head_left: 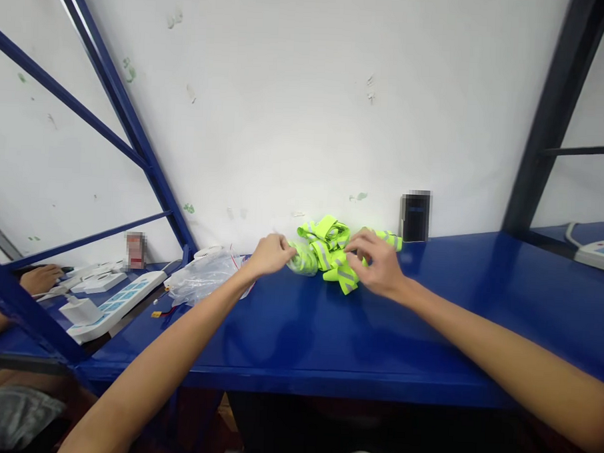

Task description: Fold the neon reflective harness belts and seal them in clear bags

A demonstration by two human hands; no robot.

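Observation:
Neon yellow-green reflective straps (325,254) with silver bands lie in a loose, tangled heap near the back of the blue table. At the heap's left side is a rolled reflective strap (304,260) that seems wrapped in clear plastic. My left hand (272,254) is closed in a pinch on the edge of this wrapped roll. On the right, my right hand (375,262) hovers over the heap, fingers curved and thumb apart from them. Part of the straps is hidden behind that hand, and another end sticks out past it.
Clear plastic bags (204,276) lie left of my left hand, near a small yellow connector (157,313). A white power strip (121,305) sits beyond the blue frame post (149,160), near another person's hand (42,278). A dark box (415,217) stands against the wall.

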